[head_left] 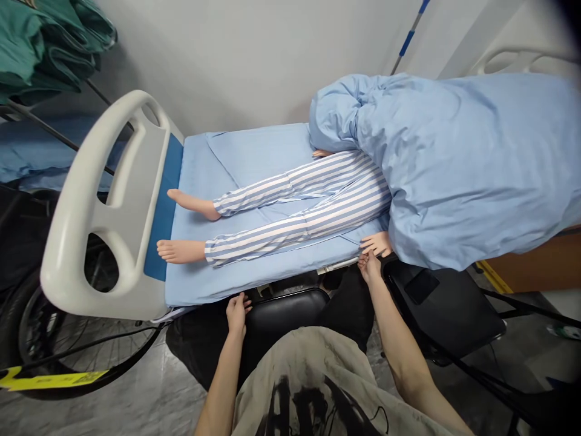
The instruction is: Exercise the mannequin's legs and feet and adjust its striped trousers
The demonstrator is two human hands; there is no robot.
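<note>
A mannequin in blue-and-white striped trousers (302, 227) lies on its back on a bed covered with a light blue bed sheet (258, 151). Its bare feet point to the footboard on the left. My left hand (236, 312) is at the near edge of the mattress, fingers curled against the sheet's border; what they grip is hidden. By the mannequin's hand (377, 243), my right hand (370, 266) is closed at the same edge, its fingertips just below the mannequin's fingers. I cannot see what is inside it. A light blue quilt (472, 163), bunched up, covers the mannequin's upper body.
The white footboard (79, 224) rises at left, with a wheelchair wheel (34, 327) beyond it. A black chair (445, 309) with a phone (422, 286) stands at right. Green cloth (49, 45) hangs upper left. A wall runs behind the bed.
</note>
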